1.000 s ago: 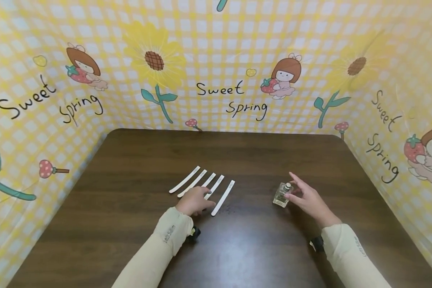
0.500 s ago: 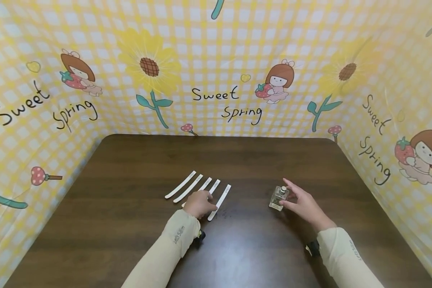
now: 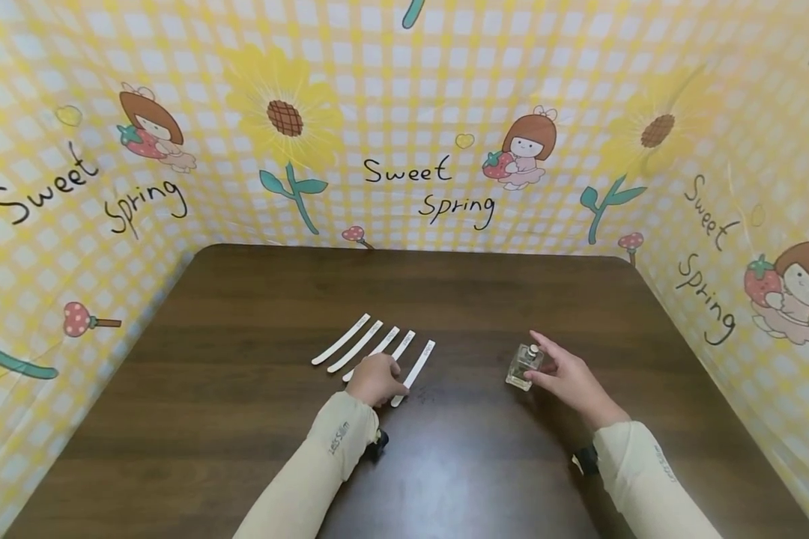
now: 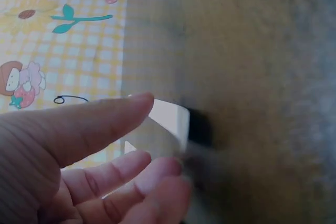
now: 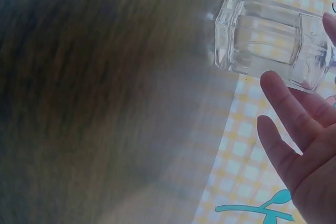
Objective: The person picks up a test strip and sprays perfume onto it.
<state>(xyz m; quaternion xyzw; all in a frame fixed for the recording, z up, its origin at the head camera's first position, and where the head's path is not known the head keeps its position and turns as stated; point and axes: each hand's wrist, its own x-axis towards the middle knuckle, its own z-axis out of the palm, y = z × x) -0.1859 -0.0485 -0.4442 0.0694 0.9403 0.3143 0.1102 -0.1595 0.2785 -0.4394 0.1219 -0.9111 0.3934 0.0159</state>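
Several white paper strips [image 3: 340, 340] with small print lie side by side on the table. My left hand [image 3: 375, 379] is over the right-hand ones, its thumb near the lower part of the rightmost strip [image 3: 418, 367]. In the left wrist view a gap shows between my thumb and fingers [image 4: 126, 177], with a white strip [image 4: 170, 120] beyond it. A clear glass perfume bottle [image 3: 523, 370] stands to the right. My right hand [image 3: 573, 378] holds it near the top between thumb and forefinger. In the right wrist view its other fingers [image 5: 294, 116] are spread below the glass bottle [image 5: 268, 38].
The dark wooden table [image 3: 297, 284] has a yellow checked cloth [image 3: 404, 97] with printed flowers and figures around its back and sides. Small dark specks [image 3: 426, 397] show beside the rightmost strip. A dark band with a small device [image 3: 377, 443] sits at the left wrist.
My left hand has shifted slightly right, its thumb nearer the rightmost strip. The right thumb and forefinger have closed slightly about the bottle. The head view has tilted a little; strips and bottle have not visibly moved.
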